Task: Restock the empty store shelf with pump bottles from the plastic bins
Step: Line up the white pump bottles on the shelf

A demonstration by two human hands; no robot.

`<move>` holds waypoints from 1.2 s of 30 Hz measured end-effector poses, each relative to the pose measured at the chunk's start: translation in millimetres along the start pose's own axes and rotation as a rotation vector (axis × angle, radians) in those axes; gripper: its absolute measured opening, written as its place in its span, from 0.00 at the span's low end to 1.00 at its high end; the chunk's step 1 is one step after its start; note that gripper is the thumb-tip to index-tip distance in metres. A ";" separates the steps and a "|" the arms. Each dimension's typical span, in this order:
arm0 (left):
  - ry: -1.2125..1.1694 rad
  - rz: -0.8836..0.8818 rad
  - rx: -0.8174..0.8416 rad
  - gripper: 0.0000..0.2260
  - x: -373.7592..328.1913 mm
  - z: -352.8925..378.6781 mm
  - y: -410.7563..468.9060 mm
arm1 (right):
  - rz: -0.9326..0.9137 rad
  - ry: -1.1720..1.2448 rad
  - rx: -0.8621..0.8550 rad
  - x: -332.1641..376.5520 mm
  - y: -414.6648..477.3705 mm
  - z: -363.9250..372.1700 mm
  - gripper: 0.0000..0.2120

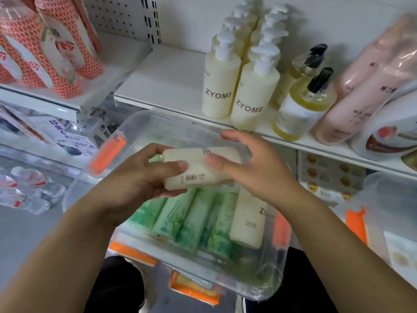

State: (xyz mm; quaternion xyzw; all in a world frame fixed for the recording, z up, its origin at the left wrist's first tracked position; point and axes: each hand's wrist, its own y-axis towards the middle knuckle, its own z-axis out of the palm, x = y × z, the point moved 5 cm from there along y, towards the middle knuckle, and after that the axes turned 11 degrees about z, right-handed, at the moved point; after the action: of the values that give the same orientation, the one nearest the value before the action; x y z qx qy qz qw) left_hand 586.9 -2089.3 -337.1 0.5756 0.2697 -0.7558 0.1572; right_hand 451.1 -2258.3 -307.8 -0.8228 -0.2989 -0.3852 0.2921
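Cream pump bottle (196, 164) sideways above clear bin (155, 128) (barcode up)

Upper left: red honeycomb-print packs (56, 48), upright, side by side. Behind them, a perforated white back panel (117, 16). Far right: pink film pouches (365, 86), leaning left. Lower left: blue-and-white printed packs (67, 136); below these, clear wrapped items (27, 188) with red marks. Bottom centre: orange carton (194, 290). Lower right: rows of yellow round shapes (327, 175), possibly packaging; blurred.
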 end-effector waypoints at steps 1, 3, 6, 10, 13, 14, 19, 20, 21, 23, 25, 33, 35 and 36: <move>-0.020 0.032 -0.015 0.24 -1.5 -0.2 -1.0 | 0.026 0.070 -0.066 -1.6 2.3 -5.4 0.31; -0.048 0.089 -0.036 0.26 -3.3 -0.8 -3.7 | 0.108 0.164 -0.151 -4.7 7.1 -12.6 0.27; -0.017 0.203 -0.006 0.28 -8.4 1.4 -6.5 | 0.323 0.349 -0.079 -9.1 12.0 -12.7 0.27; 0.073 0.296 0.024 0.30 -16.1 6.1 -8.4 | 0.435 0.595 0.171 -4.1 7.4 -10.7 0.32; 0.130 0.300 0.077 0.32 -23.3 7.3 -10.0 | 0.346 0.581 0.150 7.7 4.2 -16.9 0.27; 0.147 0.298 0.073 0.33 -25.7 5.2 -8.1 | 0.305 0.567 0.107 13.7 4.3 -19.7 0.26; 0.144 0.310 -0.194 0.24 -32.3 -17.2 3.2 | 0.092 0.333 -0.151 60.0 -1.2 -15.0 0.20; 0.127 0.316 -0.271 0.19 -33.6 -25.8 4.6 | 0.018 0.248 -0.211 72.2 -2.6 -11.9 0.20; 0.087 0.321 -0.337 0.16 -36.0 -33.0 4.3 | -0.070 0.162 -0.255 85.9 -3.6 -8.9 0.22; 0.034 0.300 -0.455 0.15 -39.3 -45.7 3.0 | -0.224 0.011 -0.272 113.7 -2.2 -3.5 0.24; 0.154 0.273 -0.562 0.13 -41.1 -54.6 -0.5 | -0.302 -0.123 -0.263 139.8 7.2 -2.6 0.26; 0.778 0.308 -0.693 0.30 -45.8 -68.5 15.8 | -0.286 -0.457 -0.234 208.5 97.1 -12.1 0.31; 0.772 0.278 -0.653 0.28 -47.4 -67.1 24.4 | -0.244 -0.498 -0.225 217.4 123.3 -11.7 0.31; 0.748 0.253 -0.636 0.27 -46.7 -67.1 28.7 | -0.228 -0.527 -0.222 221.0 136.5 -11.3 0.30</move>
State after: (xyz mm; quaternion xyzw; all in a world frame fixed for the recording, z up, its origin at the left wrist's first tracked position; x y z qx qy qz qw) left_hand 668.8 -2076.3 -312.0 0.7587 0.4525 -0.3535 0.3077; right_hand 659.7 -2296.2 -157.3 -0.8824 -0.4108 -0.2191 0.0678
